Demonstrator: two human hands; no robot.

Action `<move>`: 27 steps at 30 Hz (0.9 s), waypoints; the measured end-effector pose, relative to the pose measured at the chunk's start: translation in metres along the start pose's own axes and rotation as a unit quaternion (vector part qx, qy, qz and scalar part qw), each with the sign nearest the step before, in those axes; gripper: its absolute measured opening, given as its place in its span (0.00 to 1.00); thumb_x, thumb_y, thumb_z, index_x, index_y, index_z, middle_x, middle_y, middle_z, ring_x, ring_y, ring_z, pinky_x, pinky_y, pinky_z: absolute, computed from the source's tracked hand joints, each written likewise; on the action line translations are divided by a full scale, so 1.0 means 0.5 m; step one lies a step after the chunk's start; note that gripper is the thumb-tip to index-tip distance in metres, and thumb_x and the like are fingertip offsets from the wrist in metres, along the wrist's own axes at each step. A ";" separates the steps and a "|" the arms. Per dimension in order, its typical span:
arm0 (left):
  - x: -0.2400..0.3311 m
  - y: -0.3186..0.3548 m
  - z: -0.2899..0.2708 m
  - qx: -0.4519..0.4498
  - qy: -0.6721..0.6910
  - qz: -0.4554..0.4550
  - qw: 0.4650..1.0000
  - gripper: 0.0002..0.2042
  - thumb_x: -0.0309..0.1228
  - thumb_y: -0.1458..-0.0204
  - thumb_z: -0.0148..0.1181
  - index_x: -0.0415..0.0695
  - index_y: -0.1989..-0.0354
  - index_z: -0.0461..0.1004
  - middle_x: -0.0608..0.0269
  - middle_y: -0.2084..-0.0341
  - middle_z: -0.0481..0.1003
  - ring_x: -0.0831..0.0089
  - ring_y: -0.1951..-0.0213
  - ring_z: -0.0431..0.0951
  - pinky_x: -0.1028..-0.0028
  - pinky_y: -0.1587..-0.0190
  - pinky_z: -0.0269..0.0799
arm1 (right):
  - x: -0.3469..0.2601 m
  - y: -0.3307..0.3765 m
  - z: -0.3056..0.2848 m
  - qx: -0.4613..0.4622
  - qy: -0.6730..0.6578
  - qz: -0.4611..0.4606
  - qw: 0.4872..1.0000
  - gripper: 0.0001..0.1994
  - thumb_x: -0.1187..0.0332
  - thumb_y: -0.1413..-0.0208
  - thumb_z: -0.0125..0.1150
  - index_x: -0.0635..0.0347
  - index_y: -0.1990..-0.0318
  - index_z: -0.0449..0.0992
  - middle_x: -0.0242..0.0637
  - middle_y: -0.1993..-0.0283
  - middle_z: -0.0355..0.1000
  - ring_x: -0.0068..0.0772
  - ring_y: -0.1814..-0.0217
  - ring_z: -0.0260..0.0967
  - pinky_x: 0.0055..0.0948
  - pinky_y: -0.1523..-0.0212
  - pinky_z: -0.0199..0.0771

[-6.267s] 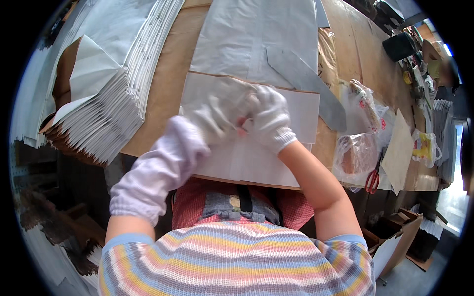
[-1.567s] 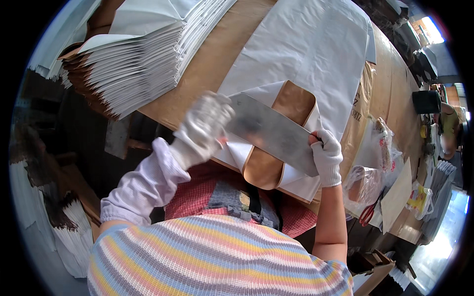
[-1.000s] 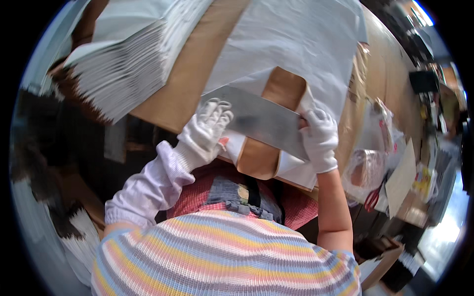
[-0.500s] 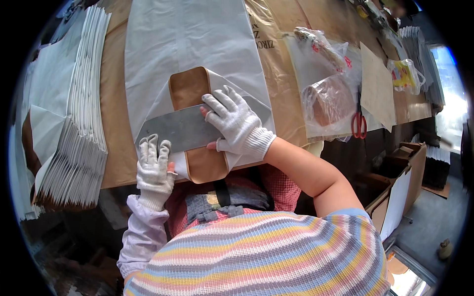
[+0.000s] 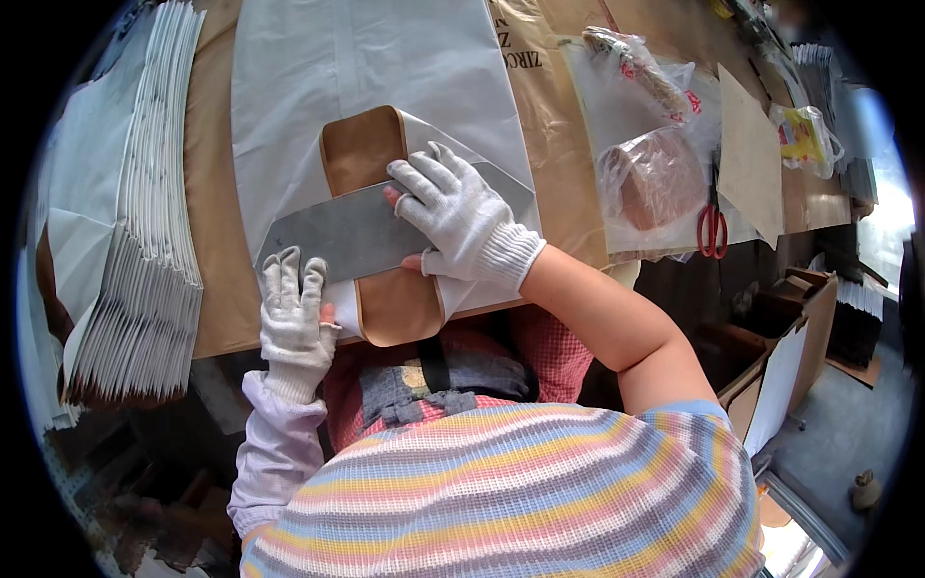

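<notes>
A large white paper bag [image 5: 289, 58] lies flat before me, its near end spread into folds with two rounded brown flaps [image 5: 364, 149] showing. Across that folded end rests a flat grey metal plate [image 5: 332, 236], set at a slant. My right hand [image 5: 458, 212], in a white knitted glove with thumb and one fingertip bare, lies on the plate with fingers stretched out. At the plate's lower left end is my left hand [image 5: 297, 303], gloved too, its fingers extended over the bag's near left corner. Neither hand grips anything.
A thick stack of folded white paper bags [image 5: 135, 279] stands at the left. To the right lie clear plastic wrapping [image 5: 655, 183], red-handled scissors [image 5: 712, 229] and a beige sheet [image 5: 752, 159]. Brown paper [image 5: 220, 193] covers the table. Cardboard boxes [image 5: 785, 332] stand below at right.
The whole view has shifted slightly. Both hands keep nearly the same places on the plate and the bag.
</notes>
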State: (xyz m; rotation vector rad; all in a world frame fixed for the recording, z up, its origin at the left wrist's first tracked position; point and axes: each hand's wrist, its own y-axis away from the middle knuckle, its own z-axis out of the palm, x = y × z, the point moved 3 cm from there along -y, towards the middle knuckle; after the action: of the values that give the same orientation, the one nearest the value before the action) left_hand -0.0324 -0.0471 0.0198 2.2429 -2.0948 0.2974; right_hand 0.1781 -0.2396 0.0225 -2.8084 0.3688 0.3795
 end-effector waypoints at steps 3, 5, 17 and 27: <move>0.004 -0.003 -0.008 -0.001 0.001 0.003 1.000 0.33 0.24 0.49 0.61 0.41 0.30 0.67 0.40 0.30 0.62 0.35 0.28 0.59 0.48 0.28 0.58 | -0.006 0.003 0.003 0.026 -0.031 0.014 0.999 0.39 0.48 0.60 0.76 0.60 0.39 0.76 0.48 0.29 0.65 0.52 0.25 0.59 0.55 0.22 0.53; 0.011 -0.009 -0.022 -0.005 0.001 0.000 1.000 0.33 0.24 0.52 0.62 0.40 0.32 0.68 0.39 0.32 0.64 0.36 0.30 0.61 0.49 0.29 0.60 | -0.004 0.001 0.007 0.027 -0.044 0.020 0.998 0.38 0.47 0.59 0.75 0.59 0.41 0.77 0.49 0.29 0.66 0.51 0.25 0.59 0.53 0.21 0.51; -0.048 -0.047 0.032 0.111 -0.027 0.170 0.979 0.16 0.27 0.62 0.69 0.43 0.62 0.75 0.53 0.58 0.80 0.54 0.59 0.81 0.59 0.60 0.78 | 0.001 0.057 -0.054 0.064 -0.124 -0.038 0.989 0.11 0.80 0.62 0.60 0.63 0.67 0.80 0.43 0.46 0.79 0.53 0.41 0.74 0.47 0.37 0.73; -0.018 -0.142 -0.036 -0.125 0.092 -0.300 0.941 0.20 0.34 0.50 0.72 0.50 0.47 0.78 0.58 0.45 0.76 0.56 0.46 0.78 0.59 0.42 0.75 | 0.004 0.084 -0.021 0.039 -0.038 0.290 0.956 0.22 0.60 0.60 0.79 0.55 0.58 0.78 0.38 0.50 0.75 0.51 0.47 0.72 0.45 0.48 0.74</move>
State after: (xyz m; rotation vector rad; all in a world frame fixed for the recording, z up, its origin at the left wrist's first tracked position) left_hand 0.0356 -0.0299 0.0420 2.4353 -1.1960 0.1777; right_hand 0.1703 -0.2824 0.0215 -2.5478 1.1658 0.5743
